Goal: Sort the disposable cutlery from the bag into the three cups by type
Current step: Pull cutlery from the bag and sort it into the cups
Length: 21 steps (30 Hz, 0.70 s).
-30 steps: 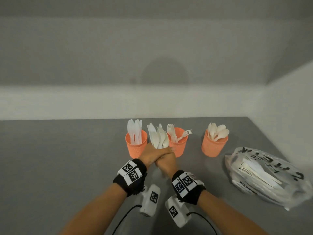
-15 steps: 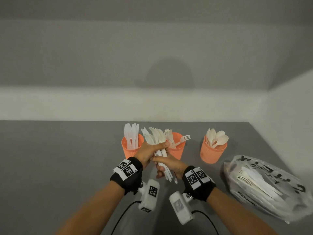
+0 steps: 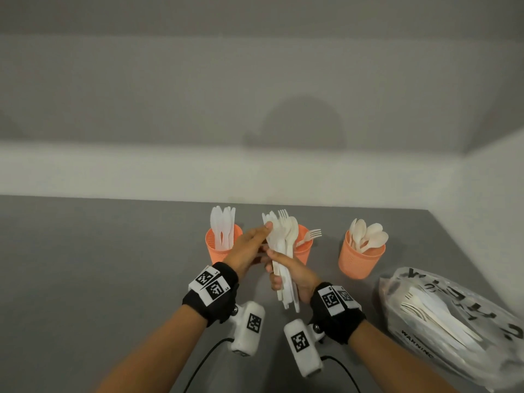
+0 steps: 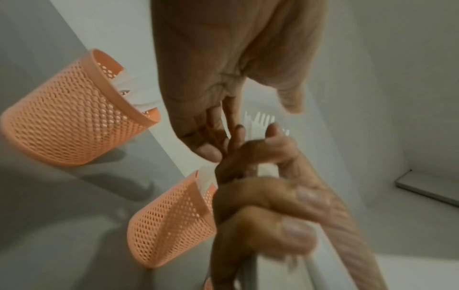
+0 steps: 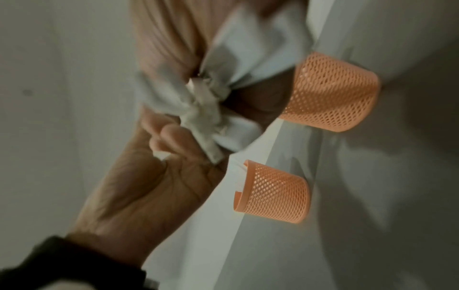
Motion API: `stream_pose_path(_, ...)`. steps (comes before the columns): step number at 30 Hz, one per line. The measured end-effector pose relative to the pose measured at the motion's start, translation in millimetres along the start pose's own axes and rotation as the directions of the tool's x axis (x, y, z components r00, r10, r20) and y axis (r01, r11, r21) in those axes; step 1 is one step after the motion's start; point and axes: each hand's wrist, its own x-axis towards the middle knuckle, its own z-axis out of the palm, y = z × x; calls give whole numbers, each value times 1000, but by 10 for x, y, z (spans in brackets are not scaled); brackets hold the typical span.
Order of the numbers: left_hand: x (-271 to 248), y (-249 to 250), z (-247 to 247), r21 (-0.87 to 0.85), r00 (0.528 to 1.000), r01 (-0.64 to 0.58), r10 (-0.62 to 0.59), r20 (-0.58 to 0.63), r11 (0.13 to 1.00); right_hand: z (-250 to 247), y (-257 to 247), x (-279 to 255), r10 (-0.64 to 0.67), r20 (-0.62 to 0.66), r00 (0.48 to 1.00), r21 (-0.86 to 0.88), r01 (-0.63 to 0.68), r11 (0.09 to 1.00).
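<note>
Three orange mesh cups stand in a row: the knife cup (image 3: 219,251) on the left, the fork cup (image 3: 304,252) in the middle, the spoon cup (image 3: 360,262) on the right. Above the table, in front of the left and middle cups, my right hand (image 3: 295,276) grips a mixed bundle of white cutlery (image 3: 283,239) by the handles. My left hand (image 3: 249,245) reaches in from the left, thumb on the upper ends and fingers curled on a piece at the bundle's left side. In the wrist views the bundle (image 5: 211,102) is blurred between the left hand (image 4: 211,78) and the right hand (image 4: 261,206).
A clear plastic bag (image 3: 453,316) with black print lies at the right and holds more white cutlery. The grey table (image 3: 99,279) meets a pale wall (image 3: 255,171) behind the cups and another wall on the right. Camera cables trail under my wrists.
The bundle has come up from low between the cups. My right hand has slid down to the handles, and my left hand has moved up to the top ends.
</note>
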Motion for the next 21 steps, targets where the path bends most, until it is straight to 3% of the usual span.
stream_pose_path(3,12,-38,-31,-62,995,7,-14,-101,998,-43,-8,-33,37,32,999,-3,-37,999)
stream_pose_path(7,17,-50,-17,-53,990,-17,10,-140,998,-63,-25,-51,44,38,998,-79,-41,996)
stream_pose_path(15,81,-77,54,154,943,-60,107,-316,986,-125,-10,-49,34,52,998,-12,-33,999)
stream_pose_path(21,135,34,16,-33,872,-139,107,-479,990,-216,54,-9,50,-12,999,16,-50,999)
